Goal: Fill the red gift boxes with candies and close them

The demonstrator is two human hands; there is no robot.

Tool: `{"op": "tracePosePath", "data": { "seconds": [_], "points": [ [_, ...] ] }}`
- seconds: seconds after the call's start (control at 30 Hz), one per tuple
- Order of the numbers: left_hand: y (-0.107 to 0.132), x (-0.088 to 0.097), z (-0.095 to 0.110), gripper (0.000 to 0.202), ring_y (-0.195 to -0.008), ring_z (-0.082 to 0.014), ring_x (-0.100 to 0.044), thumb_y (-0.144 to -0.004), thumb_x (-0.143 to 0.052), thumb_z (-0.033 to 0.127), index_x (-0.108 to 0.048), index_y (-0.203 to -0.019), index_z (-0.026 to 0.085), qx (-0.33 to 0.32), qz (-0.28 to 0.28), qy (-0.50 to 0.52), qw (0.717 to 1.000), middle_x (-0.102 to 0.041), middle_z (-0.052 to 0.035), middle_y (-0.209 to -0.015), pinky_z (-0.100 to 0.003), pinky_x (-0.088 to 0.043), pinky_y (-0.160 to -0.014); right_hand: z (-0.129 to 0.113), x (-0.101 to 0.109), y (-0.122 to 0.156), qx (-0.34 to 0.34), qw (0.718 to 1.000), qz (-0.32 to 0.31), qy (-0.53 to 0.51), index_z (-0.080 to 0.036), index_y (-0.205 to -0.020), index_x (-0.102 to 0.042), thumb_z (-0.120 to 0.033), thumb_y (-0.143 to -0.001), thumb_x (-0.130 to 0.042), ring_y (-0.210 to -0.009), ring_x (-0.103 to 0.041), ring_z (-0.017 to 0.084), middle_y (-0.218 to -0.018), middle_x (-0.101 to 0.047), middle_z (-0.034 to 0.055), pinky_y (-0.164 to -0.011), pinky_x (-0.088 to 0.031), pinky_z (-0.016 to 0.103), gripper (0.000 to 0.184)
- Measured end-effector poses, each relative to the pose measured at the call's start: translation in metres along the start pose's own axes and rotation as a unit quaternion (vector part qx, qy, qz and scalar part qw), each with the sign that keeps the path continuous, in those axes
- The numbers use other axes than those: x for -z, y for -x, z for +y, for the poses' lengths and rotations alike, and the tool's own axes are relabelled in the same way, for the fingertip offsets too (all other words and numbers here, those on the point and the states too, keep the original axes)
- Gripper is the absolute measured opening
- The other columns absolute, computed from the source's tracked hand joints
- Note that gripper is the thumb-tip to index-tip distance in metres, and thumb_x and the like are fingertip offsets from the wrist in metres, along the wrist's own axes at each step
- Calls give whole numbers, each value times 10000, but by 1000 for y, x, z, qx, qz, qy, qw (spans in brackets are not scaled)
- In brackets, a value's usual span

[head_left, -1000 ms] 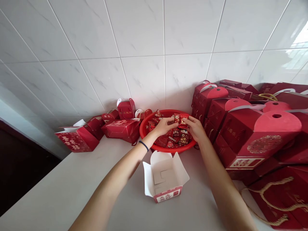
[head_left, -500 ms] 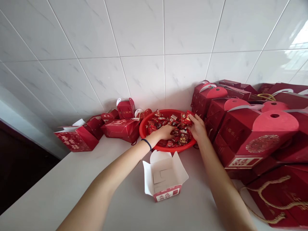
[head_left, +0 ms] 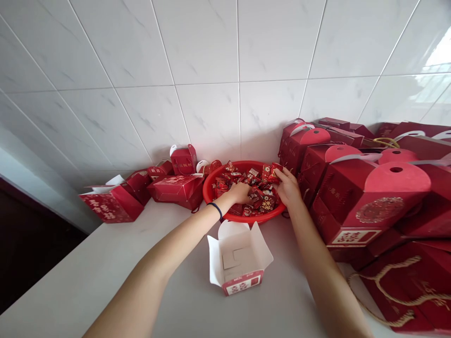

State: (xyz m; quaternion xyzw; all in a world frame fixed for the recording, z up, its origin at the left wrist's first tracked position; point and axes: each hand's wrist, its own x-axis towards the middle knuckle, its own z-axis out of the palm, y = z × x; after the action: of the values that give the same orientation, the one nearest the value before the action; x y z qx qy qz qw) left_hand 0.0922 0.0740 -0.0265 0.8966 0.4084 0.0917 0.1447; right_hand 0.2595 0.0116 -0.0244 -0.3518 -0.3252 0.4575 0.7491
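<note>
The hands, joined a second ago, are apart: the left hand (head_left: 240,192), grasp unclear, burrows into the candies (head_left: 260,201) in the red basin (head_left: 253,218), while the right hand (head_left: 289,188) still pinches red packets (head_left: 273,171) at its far-right rim.

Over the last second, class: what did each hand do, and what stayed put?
The left hand let go of the shared red packets and dropped into the pile in the red bowl. The right hand carried those packets rightward to the bowl's rim, still gripping them. The open box and stacked red boxes stayed put.
</note>
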Motion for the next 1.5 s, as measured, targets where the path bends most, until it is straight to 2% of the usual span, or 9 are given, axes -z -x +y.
{"op": "tracePosePath", "data": {
  "seconds": [0.13,0.3,0.5,0.67,0.9,1.03,1.13,1.23,1.5],
  "points": [
    [2,7,-2,232,-713,-225,-605,-664,-768,363,-605,-631,202,-7,58,62,996,-623,-10,-645,-303,-423,-696,0,1,-2,-5,1000,1,-4,-216,-781,-659,-321,-576,-846,-761,-667,164,-813,-723,-7,-677,-565,279,297],
    [5,16,1,224,-705,-174,-540,-811,-640,384,-553,-753,185,-15,149,118,982,-590,15,-721,-272,-388,-645,0,5,-5,-24,1000,-6,-3,-213,-733,-633,-328,-589,-853,-754,-668,168,-765,-706,-8,-700,-567,292,287],
    [9,20,6,137,-837,-185,-568,-766,-591,101,-507,-719,199,-127,261,149,945,-616,-15,-825,-299,-450,-808,-1,6,-4,-84,996,-34,4,-229,-795,-623,-371,-685,-802,-727,-674,171,-776,-706,-17,-690,-579,329,253],
    [10,19,6,229,-1021,-214,-580,-735,-502,-21,-568,-757,197,-150,320,128,927,-623,-58,-971,-337,-451,-935,-6,0,4,-120,990,-75,12,-214,-826,-638,-382,-657,-824,-699,-666,179,-824,-718,3,-613,-569,320,301],
    [13,15,8,277,-1086,-196,-598,-807,-453,-19,-633,-814,192,-197,313,111,922,-623,-72,-1122,-327,-463,-967,-12,-8,12,-121,988,-92,26,-205,-804,-636,-380,-551,-890,-632,-619,151,-713,-666,-32,-541,-517,267,399],
    [15,17,9,301,-1040,-205,-622,-794,-465,-4,-640,-961,175,-177,316,142,921,-667,-78,-1076,-332,-485,-943,-13,-10,13,-114,990,-82,27,-209,-795,-633,-399,-503,-908,-628,-606,138,-715,-666,-42,-558,-519,261,444],
    [15,17,11,239,-959,-201,-656,-870,-536,133,-622,-1092,155,-141,293,211,922,-705,-72,-1036,-321,-514,-884,-14,-12,14,-104,991,-75,30,-211,-781,-627,-423,-470,-916,-608,-590,130,-706,-661,-47,-530,-506,246,474],
    [15,16,12,279,-916,-194,-676,-897,-607,286,-622,-1142,154,-122,268,259,920,-723,-63,-1016,-303,-529,-837,-13,-14,16,-93,992,-77,37,-208,-760,-624,-433,-474,-913,-576,-570,122,-680,-649,-51,-503,-488,237,464],
    [11,14,9,353,-938,-183,-688,-877,-635,240,-600,-1220,160,-107,275,270,916,-733,-53,-1003,-285,-548,-816,-5,-10,10,-29,998,-44,28,-205,-789,-634,-372,-556,-881,-628,-605,132,-735,-676,-35,-561,-509,240,378]
  ]
}}
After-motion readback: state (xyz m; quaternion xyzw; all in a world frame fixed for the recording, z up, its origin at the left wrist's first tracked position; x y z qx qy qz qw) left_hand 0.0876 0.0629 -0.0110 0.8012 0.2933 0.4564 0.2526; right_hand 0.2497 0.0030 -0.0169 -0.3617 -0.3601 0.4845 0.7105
